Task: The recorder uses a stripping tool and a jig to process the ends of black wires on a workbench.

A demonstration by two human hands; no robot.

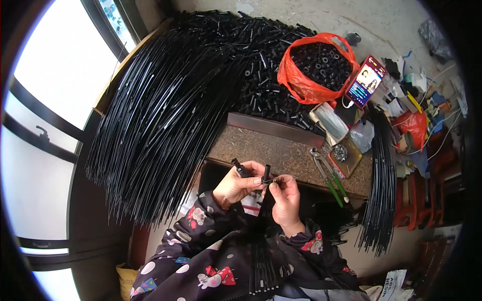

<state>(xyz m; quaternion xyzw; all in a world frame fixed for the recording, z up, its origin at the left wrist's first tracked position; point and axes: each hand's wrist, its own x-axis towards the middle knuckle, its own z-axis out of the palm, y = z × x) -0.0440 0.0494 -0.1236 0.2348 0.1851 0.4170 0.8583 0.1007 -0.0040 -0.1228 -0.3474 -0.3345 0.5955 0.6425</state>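
Note:
My left hand (232,186) is closed around black tubular plastic pieces. One black tube (241,169) pokes out behind the thumb, and another short black tube (266,172) stands upright at the fingertips. Close beside it, my right hand (285,200) pinches something thin and dark against that second tube; its exact kind is too small to make out. Both hands are held in front of the table's near edge, above my lap. Several thin black rods (263,273) lie across my lap below them.
A big sheaf of thin black rods (150,115) covers the table's left side. Behind a dark bar (273,129) are heaped short black tubes (261,90). A red bag (291,80) holds black rings. Green-handled pliers (329,178), a lit phone (365,83) and more rods (379,200) are at right.

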